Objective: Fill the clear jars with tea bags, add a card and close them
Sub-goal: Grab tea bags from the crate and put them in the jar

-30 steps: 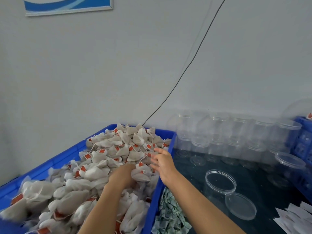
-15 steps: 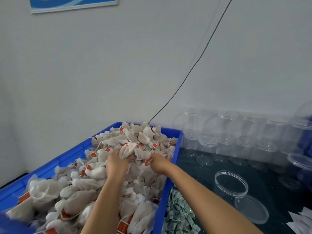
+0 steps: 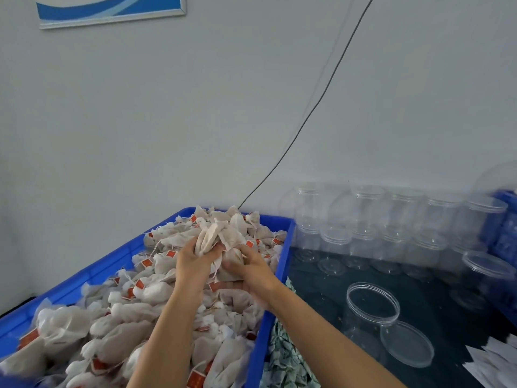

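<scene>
Tea bags (image 3: 215, 239) bunched in a clump, raised just above the heap (image 3: 134, 317) in the blue crate (image 3: 279, 275), near its far right corner. Held from both sides: left hand (image 3: 193, 264) curled round the clump's left, fingers wrapped into the bags; right hand (image 3: 249, 271) cupped under and against the right side, fingers bent round the lower bags. White mesh pouches, strings and red tags trailing between the fingers. Heap filling the crate edge to edge, tags scattered through it.

Open jar (image 3: 369, 312) upright on the dark table (image 3: 321, 275), to the right of the crate, well apart from the hands. Lid (image 3: 407, 344) lying flat, touching the jar's near right side. White cards (image 3: 495, 362) spread at the table's near right edge. Patterned green packets (image 3: 282, 357) piled against the crate's right wall, below the right forearm.

Stacked jars (image 3: 391, 225) in rows along the wall at the back, lidded, two layers high. Second blue crate (image 3: 506, 219) at the far right, partly cut off. Black cable (image 3: 307, 116) running down the wall to behind the first crate. Blue-and-white sign (image 3: 112, 9) top left.
</scene>
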The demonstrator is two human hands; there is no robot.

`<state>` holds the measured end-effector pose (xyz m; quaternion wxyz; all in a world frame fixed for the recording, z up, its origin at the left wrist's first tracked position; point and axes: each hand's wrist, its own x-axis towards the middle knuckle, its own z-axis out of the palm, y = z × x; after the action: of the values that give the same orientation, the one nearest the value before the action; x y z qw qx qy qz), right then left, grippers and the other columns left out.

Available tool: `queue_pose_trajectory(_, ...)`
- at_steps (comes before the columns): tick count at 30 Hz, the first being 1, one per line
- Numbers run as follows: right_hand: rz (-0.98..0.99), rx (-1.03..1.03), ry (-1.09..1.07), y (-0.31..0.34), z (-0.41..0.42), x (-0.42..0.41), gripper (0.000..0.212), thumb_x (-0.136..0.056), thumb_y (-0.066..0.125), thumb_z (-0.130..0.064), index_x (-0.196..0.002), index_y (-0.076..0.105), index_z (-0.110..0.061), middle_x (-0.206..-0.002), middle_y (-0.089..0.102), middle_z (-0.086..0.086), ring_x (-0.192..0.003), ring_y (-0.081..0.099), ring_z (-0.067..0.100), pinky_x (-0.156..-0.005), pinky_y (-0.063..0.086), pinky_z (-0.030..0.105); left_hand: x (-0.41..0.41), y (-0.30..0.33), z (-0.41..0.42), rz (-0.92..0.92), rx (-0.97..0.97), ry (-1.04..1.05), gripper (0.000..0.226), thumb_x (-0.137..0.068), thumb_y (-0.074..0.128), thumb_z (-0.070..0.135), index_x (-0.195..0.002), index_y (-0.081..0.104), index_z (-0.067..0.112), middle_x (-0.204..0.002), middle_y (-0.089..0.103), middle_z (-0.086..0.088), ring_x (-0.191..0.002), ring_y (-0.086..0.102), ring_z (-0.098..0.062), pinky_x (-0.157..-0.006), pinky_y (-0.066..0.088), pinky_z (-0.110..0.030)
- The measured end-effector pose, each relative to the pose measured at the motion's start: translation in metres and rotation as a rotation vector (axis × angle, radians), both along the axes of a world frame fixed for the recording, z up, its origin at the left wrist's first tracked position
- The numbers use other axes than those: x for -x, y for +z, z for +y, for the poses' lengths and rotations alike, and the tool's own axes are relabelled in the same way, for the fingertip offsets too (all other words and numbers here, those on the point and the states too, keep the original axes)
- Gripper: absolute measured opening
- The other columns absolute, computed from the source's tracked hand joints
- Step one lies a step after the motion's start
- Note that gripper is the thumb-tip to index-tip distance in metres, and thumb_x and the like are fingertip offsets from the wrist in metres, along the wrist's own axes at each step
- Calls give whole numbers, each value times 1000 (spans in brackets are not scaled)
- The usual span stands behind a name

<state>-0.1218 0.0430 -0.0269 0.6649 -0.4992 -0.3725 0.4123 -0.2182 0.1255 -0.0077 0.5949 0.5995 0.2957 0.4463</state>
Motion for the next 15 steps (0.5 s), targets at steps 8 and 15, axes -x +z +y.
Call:
queue_pose_trajectory(8, 27, 32, -100, -2, -8, -1, 33, -88, 62, 4, -116, 59, -14, -131, 53, 22, -110, 61, 37, -76, 59, 42, 3, 2, -8, -17, -112, 119, 24, -83, 73, 15, -99, 60, 26, -87, 65, 4, -77, 62, -15, -60, 45, -25)
queue_pose_trajectory(15, -43, 111, -75, 3, -4, 5, 35, -85, 72, -15, -117, 58, -11, -124, 58, 17, -106, 63, 30, -77, 60, 39, 7, -2, -1, -132, 88, 173, 22, -83, 75, 17, -85, 60, 32, -85, 66, 0, -77, 63, -19, -72, 53, -37)
